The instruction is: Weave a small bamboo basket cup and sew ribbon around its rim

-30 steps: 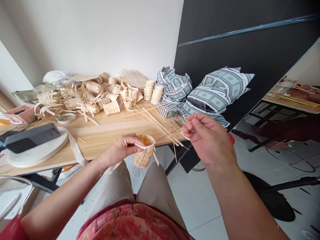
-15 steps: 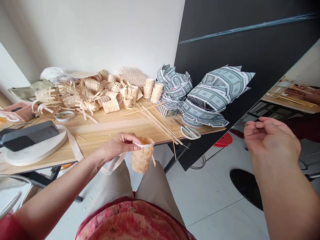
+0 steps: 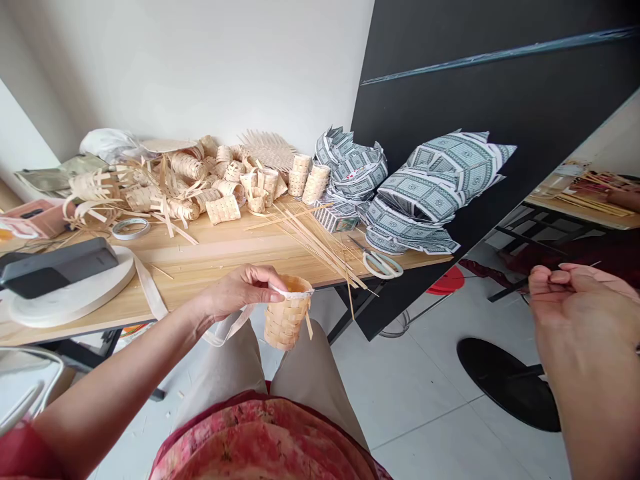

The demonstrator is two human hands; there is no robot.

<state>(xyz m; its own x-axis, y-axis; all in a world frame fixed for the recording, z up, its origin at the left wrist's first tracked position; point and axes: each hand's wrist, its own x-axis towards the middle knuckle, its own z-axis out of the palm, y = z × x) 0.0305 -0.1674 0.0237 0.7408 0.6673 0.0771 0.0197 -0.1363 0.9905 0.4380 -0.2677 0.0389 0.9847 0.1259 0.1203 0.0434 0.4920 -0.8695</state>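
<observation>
A small woven basket (image 3: 285, 325) hangs over my lap, its rim pinched between the thumb and fingers of my left hand (image 3: 249, 291). White cloth tape (image 3: 151, 293) runs from a large roll (image 3: 75, 303) on the table to the basket's rim. A loose strip sticks out from the basket's right side. Far off to the right, my right hand (image 3: 575, 287) is raised with its fingertips pressed together. A thin, needle-like thing shows beside those fingertips, too small to make out surely.
Woven baskets (image 3: 223, 209) and loose strips lie along the table's back. Scissors (image 3: 382, 265) rest near its right edge, beside patterned paper-like bundles (image 3: 420, 193). A dark phone-like device (image 3: 60, 267) lies on the tape roll. A red stool (image 3: 445, 280) stands beyond the dark panel.
My right hand has moved farther right and slightly down, away from the basket. My left hand keeps its hold on the rim, nearly still.
</observation>
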